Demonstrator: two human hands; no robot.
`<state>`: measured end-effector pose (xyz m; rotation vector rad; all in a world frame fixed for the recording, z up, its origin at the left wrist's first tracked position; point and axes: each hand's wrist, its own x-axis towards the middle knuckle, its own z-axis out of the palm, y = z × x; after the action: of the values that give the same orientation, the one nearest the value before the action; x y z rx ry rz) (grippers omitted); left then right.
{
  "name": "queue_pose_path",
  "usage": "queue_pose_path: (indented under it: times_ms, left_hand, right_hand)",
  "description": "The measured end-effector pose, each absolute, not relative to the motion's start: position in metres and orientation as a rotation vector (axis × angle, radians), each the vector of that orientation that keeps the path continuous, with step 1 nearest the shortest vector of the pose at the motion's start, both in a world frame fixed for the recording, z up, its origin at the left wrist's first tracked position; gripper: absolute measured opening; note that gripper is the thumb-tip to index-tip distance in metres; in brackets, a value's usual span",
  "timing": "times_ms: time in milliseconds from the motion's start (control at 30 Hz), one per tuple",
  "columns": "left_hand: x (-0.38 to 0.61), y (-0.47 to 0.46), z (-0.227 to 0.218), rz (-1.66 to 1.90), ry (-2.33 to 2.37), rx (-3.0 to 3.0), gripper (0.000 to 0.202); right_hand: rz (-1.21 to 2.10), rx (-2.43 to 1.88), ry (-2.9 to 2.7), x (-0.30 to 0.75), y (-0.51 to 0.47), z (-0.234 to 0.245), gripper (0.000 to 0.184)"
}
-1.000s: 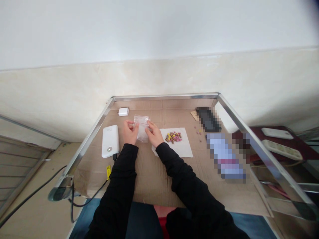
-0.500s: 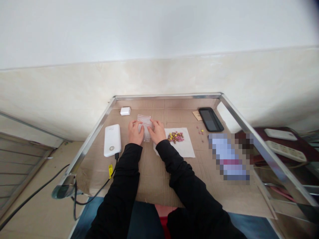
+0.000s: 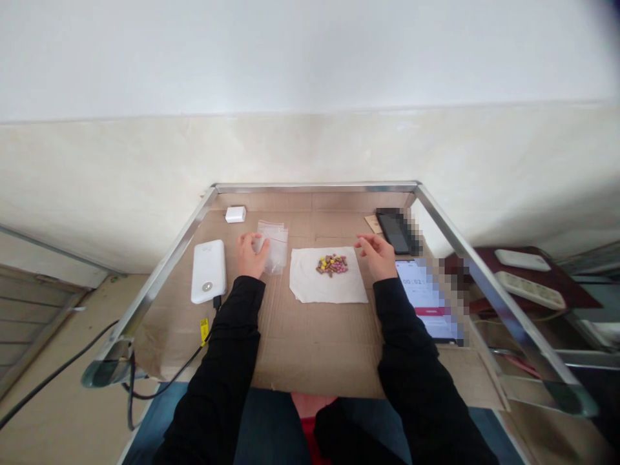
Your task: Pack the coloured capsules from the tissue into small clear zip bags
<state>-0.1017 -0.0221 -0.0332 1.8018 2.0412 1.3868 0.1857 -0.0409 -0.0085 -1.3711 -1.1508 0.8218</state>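
My left hand (image 3: 250,254) rests on the left edge of a small clear zip bag (image 3: 274,245) that lies flat on the cardboard, its fingers curled onto the plastic. My right hand (image 3: 376,254) hovers to the right of a white paper sheet (image 3: 327,287), with its fingers loosely bent and apart and nothing in them. A small heap of pink, yellow and brown pills (image 3: 332,264) lies on that sheet, between my two hands.
A white power bank (image 3: 208,279) with a black cable lies at the left, a small white charger (image 3: 235,214) behind it. A dark phone (image 3: 390,228) and a blurred lit screen (image 3: 429,298) sit at the right. A metal frame (image 3: 314,188) rims the cardboard-covered table.
My right hand let go of the bag and moved right, past the pills. The bag now lies flat under my left hand. The camera view shifted slightly.
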Motion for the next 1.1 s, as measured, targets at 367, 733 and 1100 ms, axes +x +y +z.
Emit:
queue_pose_path:
  times_ms: [367, 733, 1100]
  left_hand:
    - [-0.097, -0.022, -0.03, 1.423, 1.965, 1.486, 0.039]
    - [-0.101, -0.023, -0.03, 1.276, 1.987, 1.661, 0.041]
    - [-0.105, -0.024, -0.033, 1.125, 2.056, 1.823, 0.033]
  right_hand:
    - [0.843, -1.322, -1.131, 0.174, -0.034, -0.021, 0.028]
    - [0.868, -1.302, -1.051, 0.177, -0.03, -0.025, 0.026]
    - [0.889, -1.311, -1.03, 0.178, -0.031, -0.023, 0.026]
